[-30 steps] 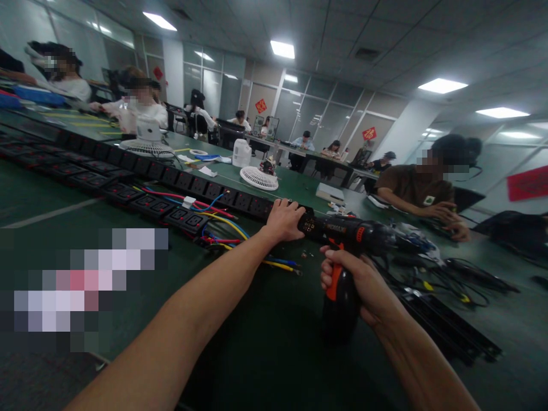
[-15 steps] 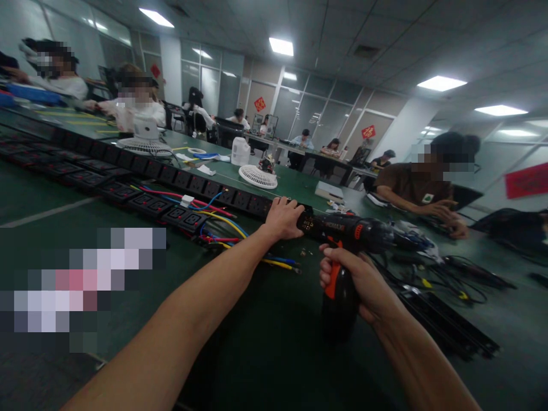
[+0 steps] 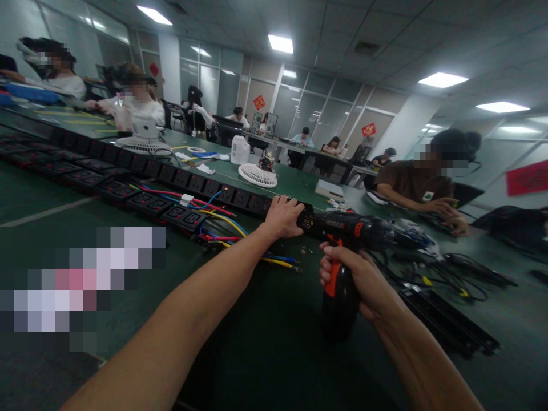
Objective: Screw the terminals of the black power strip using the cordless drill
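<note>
My right hand is wrapped round the orange-and-black handle of a cordless drill, which points left. Its nose meets my left hand, whose fingers are curled over the end of a long black power strip on the green table. What the left fingers pinch at the drill tip is hidden. Red, blue and yellow wires lie loose beside the strip, just left of my left wrist.
More black power strips run along the left. A black rail and tangled cables lie to the right. Two white fans stand behind. A person in a brown shirt works at the right; others sit further back.
The view has tilted slightly, so everything sits a little higher in frame. Both hands and the drill keep the same hold and place.
</note>
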### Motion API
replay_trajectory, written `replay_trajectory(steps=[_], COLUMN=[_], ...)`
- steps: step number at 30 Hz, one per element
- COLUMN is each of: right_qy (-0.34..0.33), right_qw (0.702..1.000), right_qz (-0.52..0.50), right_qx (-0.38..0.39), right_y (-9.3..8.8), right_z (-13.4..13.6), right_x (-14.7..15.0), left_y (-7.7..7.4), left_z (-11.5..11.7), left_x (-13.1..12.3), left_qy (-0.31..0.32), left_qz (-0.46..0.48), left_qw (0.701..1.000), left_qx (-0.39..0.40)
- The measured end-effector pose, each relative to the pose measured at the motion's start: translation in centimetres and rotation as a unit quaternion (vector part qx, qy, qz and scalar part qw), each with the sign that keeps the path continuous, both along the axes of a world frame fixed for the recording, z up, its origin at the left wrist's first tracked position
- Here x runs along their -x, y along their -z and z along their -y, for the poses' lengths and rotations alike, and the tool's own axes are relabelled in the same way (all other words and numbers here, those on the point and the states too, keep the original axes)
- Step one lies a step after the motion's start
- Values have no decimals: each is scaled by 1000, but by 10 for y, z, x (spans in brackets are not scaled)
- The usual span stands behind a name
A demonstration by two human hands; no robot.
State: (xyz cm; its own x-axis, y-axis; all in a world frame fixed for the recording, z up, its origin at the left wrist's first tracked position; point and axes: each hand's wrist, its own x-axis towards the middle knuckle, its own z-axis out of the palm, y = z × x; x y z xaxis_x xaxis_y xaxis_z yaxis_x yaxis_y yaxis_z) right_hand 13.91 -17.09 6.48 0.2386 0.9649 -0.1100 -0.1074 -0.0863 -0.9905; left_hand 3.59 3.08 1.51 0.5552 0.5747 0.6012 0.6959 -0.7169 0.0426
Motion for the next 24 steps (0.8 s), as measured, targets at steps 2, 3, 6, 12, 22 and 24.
replay_trajectory(steps=[2,3,6,12,22,24], right_qy=[-2,-4,-6,-5,-5,-4], right_qw=[1000,1000,1000,1000,1000,1000], right_qz=[4,6,8,-2,8,7], right_qx=[-1,-2,-1,-1,3,1], right_y=[0,0,0,1,-1,-1], right_z=[0,0,0,1,1,1], right_x=[-1,-1,-1,-1,0,0], left_y=[1,1,2,-1,-1,-2], left_z=[-1,-2,-2,1,0,1], left_x=[-1,-1,-1,1,1,1], left_qy=[0,0,0,1,1,3], left_qz=[0,1,0,-4,-9,-10], left_qw=[1000,1000,1000,1000,1000,1000], left_qx=[-1,-1,2,9,12,18])
